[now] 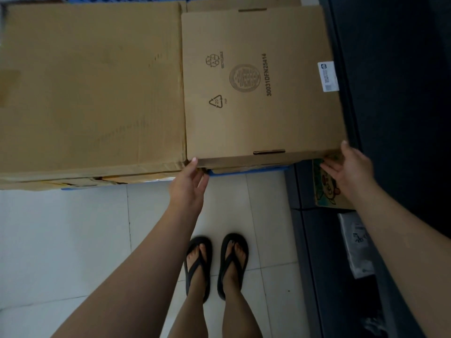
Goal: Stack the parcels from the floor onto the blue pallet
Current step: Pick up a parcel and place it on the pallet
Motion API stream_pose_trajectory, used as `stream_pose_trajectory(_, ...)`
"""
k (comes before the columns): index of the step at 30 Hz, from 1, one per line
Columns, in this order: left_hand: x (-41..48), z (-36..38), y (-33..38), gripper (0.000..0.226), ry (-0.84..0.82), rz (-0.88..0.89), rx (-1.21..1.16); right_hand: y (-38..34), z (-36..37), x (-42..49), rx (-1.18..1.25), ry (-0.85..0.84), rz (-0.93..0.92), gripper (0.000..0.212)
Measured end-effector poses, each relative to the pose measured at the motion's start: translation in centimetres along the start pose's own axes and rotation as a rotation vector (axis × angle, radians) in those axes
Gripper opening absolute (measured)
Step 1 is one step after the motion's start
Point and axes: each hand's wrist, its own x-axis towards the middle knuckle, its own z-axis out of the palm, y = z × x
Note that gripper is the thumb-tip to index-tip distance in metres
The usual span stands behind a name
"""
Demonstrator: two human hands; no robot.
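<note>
Hands steady a flat brown cardboard parcel (262,81) on the blue plastic pallet (246,170). Left hand (189,185) touches its near left corner with fingers (203,179) loosely spread, grasping nothing. Right hand (351,167) cups the near right corner.

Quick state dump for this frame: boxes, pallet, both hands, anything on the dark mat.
Printed box: closed, flat on the stack, beside the plain box.
Plain box: closed, flat.
Blue pallet: loaded, only edges showing.
Left hand: open, thumb at the printed box's near left corner.
Right hand: open, at its near right corner.
Cartoon box: on the dark mat, unstacked.
</note>
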Motion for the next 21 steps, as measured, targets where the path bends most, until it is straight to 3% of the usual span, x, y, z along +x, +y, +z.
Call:
stream_pose_trajectory(7, 1.2, -0.3, -1.0, 0.038, -0.068, 0.057, 0.161, 0.1, 0.1, 0.4, 0.127, 0.007, 0.025, 0.045)
stream_pose_trajectory(11, 1.2, -1.0, -1.5, 0.024, -0.072, 0.005, 0.143, 0.3, -0.3, 0.6, 0.293, -0.037, 0.089, 0.045)
stream_pose_trajectory(14, 1.5, -2.9, -1.5, 0.032, 0.082, -0.079, -0.023, 1.8, -0.8, 0.3, 0.545, 0.031, 0.205, 0.048)
stream_pose_trajectory(17, 3.1, -5.0, 1.4, 0.056, 0.255, -0.104, -0.313, 4.4, 0.9, -0.2, 0.552, 0.051, 0.381, 0.056)
stream_pose_trajectory(19, 5.1, -5.9, 3.8, 0.067, 0.276, -0.083, -0.446, 6.5, 3.5, -0.4, 0.531, 0.023, 0.508, 0.061)
stream_pose_trajectory(21, 6.7, -5.9, 5.7, 0.067, 0.168, -0.052, -0.46, 8.7, 6.8, -0.6, 0.514, -0.007, 0.617, 0.065)
